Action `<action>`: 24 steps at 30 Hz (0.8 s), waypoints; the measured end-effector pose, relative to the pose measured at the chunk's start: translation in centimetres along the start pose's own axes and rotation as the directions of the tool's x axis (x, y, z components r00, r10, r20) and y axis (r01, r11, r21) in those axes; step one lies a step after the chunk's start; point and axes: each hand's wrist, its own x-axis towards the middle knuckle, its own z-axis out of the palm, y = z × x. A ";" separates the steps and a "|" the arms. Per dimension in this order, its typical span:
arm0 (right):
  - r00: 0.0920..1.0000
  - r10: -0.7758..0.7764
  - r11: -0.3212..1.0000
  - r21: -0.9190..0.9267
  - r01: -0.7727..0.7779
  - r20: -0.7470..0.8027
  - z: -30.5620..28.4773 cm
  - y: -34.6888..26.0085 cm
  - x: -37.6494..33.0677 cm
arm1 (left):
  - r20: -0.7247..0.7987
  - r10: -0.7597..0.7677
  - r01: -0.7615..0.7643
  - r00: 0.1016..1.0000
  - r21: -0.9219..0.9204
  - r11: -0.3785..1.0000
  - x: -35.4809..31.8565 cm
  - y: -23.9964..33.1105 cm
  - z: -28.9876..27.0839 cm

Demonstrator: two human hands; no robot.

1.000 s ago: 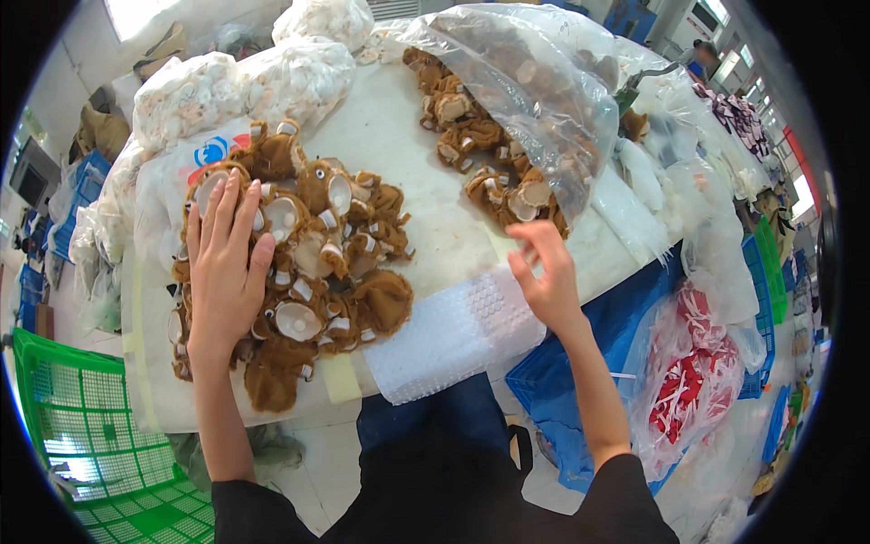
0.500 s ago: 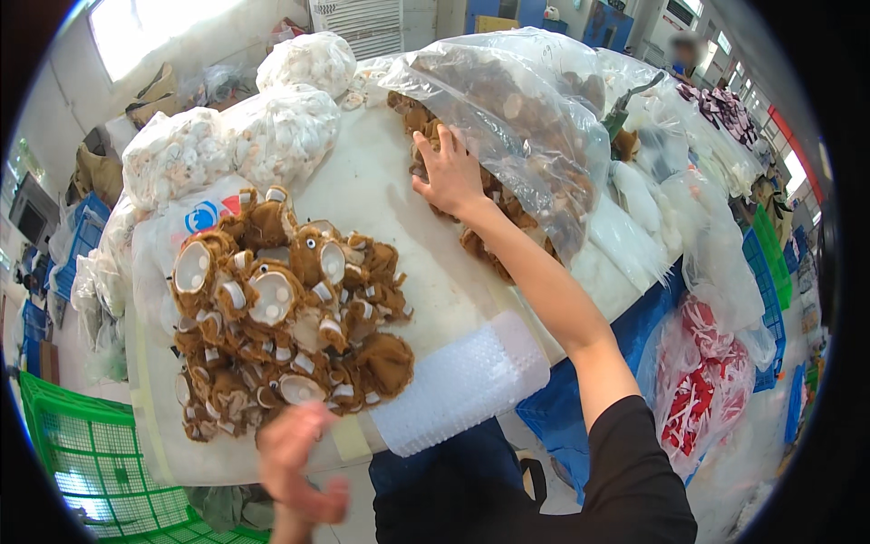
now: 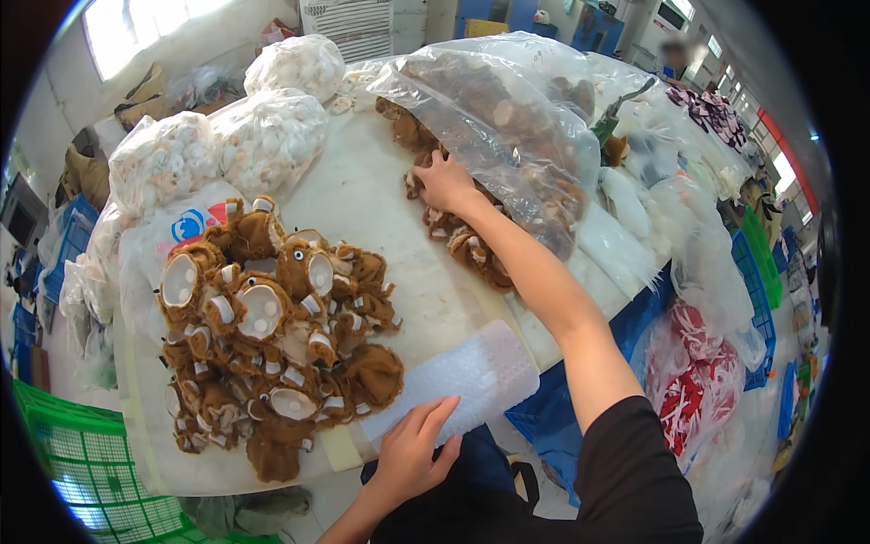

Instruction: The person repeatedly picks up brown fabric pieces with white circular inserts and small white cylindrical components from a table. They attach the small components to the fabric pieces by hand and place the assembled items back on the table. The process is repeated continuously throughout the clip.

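My right hand reaches far across the table, its fingers curled on a small brown plush piece at the edge of a heap. That heap of brown plush pieces spills from under a large clear plastic bag. Above the near table edge, my left hand is open and holds nothing, its fingers stretched over the bubble wrap. To its left lies a pile of brown plush animal heads with white oval muzzles and eyes; one brown piece rests at the pile's front edge.
Clear bags of white pieces stand at the far left of the white table. A green plastic crate is below at left. At right sit a bag of red and white pieces and blue sheeting. Another person is far off.
My left hand has moved right, from the pile's front edge to the bubble wrap. A brown piece now lies at that front edge. My right hand's spread fingers have closed on a plush piece.
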 end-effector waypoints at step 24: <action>0.690 0.298 0.751 0.608 0.257 -0.660 -2.0 -0.8 -27.0 | 0.065 -0.020 -0.017 0.998 0.523 0.852 -0.2 -0.1 5.2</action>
